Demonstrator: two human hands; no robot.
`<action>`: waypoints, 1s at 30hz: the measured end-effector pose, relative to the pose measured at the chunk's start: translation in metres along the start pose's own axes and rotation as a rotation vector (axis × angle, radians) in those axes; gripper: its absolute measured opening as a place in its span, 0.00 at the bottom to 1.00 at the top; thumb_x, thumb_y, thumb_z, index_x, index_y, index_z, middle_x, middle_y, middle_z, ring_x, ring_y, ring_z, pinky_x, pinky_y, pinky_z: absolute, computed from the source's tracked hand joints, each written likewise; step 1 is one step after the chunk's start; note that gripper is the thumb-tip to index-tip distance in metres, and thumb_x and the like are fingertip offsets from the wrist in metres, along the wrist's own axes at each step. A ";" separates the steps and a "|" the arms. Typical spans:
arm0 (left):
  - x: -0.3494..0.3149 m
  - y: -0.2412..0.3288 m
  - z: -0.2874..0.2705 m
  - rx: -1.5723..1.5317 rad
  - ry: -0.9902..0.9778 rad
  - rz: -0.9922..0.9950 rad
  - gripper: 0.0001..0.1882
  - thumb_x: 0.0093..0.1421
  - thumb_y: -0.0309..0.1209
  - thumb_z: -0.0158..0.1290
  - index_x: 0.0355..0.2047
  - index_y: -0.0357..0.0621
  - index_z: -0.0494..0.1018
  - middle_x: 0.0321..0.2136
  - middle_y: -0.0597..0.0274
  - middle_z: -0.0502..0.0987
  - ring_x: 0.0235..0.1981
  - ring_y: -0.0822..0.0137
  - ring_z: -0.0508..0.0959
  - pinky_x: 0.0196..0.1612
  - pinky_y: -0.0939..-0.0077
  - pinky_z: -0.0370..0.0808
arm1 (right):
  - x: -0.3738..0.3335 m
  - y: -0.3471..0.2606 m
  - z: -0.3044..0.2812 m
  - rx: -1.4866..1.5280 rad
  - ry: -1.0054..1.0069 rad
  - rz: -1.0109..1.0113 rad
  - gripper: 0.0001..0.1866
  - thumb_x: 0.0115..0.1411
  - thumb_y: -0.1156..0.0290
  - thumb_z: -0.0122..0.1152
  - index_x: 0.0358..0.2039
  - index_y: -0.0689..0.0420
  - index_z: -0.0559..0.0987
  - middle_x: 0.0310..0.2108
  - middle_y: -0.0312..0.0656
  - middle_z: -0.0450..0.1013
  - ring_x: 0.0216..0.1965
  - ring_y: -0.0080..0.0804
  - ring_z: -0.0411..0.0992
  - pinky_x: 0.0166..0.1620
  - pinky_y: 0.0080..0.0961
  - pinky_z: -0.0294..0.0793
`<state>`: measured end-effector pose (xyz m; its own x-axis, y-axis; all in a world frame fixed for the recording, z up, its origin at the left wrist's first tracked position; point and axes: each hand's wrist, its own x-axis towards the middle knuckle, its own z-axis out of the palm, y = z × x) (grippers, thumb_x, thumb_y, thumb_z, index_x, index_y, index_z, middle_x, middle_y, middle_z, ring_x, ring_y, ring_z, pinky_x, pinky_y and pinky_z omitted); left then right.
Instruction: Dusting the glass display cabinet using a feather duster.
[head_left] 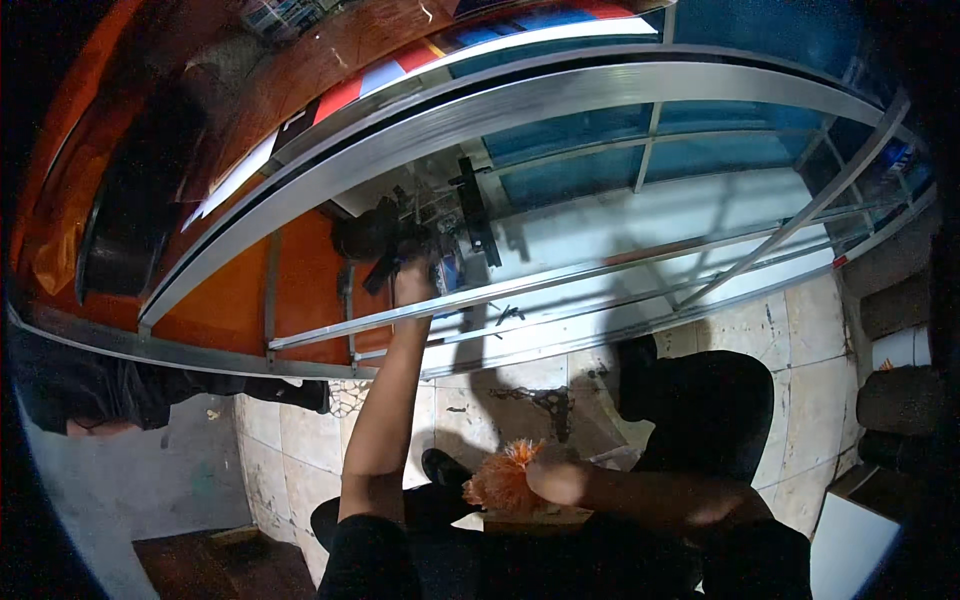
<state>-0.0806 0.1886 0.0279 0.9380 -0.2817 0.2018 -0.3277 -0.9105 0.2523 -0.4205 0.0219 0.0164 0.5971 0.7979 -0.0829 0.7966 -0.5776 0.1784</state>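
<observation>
My left hand reaches between the metal rails into a glass-and-aluminium display case. Its fingers are lost in shadow against a bulky black object, so their grip is unclear. Just right of that hand, a long black bar-shaped piece stands among small cluttered parts. Small black bits lie on the white shelf. Low in front of my body, my right hand is closed on an orange fluffy duster, whose shaggy head points left.
A metal rail crosses the case's open side, and a slanted strut stands at its right. Orange panels form its left part. Beneath are stained floor tiles. A white box stands at lower right; dark clothing shows at left.
</observation>
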 end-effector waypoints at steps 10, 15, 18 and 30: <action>0.014 0.014 0.023 0.101 0.015 0.161 0.15 0.51 0.23 0.42 0.40 0.42 0.72 0.31 0.40 0.73 0.32 0.44 0.75 0.35 0.51 0.71 | 0.000 -0.013 0.001 -0.034 0.030 0.020 0.11 0.47 0.66 0.55 0.26 0.62 0.78 0.20 0.43 0.72 0.24 0.36 0.71 0.28 0.36 0.72; 0.026 -0.004 0.023 0.284 -0.361 -0.027 0.15 0.55 0.27 0.41 0.42 0.43 0.69 0.31 0.40 0.73 0.32 0.42 0.74 0.36 0.51 0.71 | 0.002 -0.018 0.005 0.004 0.036 0.053 0.12 0.47 0.66 0.55 0.27 0.62 0.78 0.20 0.44 0.72 0.23 0.36 0.71 0.28 0.37 0.72; 0.015 0.006 0.020 0.134 -0.043 0.208 0.14 0.56 0.31 0.41 0.42 0.45 0.68 0.31 0.41 0.73 0.31 0.43 0.75 0.34 0.52 0.71 | -0.001 -0.016 0.007 0.046 0.032 0.087 0.13 0.46 0.66 0.55 0.27 0.62 0.78 0.19 0.44 0.72 0.23 0.37 0.71 0.28 0.37 0.72; -0.074 0.082 0.003 -0.089 0.402 0.213 0.08 0.53 0.31 0.51 0.25 0.37 0.69 0.23 0.50 0.72 0.26 0.53 0.74 0.30 0.63 0.70 | -0.014 -0.021 0.010 -0.093 0.280 0.333 0.11 0.42 0.69 0.53 0.21 0.65 0.78 0.15 0.47 0.70 0.16 0.37 0.69 0.25 0.39 0.72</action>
<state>-0.1771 0.1338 0.0307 0.7367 -0.3040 0.6040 -0.5332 -0.8106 0.2423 -0.4449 0.0210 0.0036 0.7611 0.5940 0.2605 0.5452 -0.8035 0.2392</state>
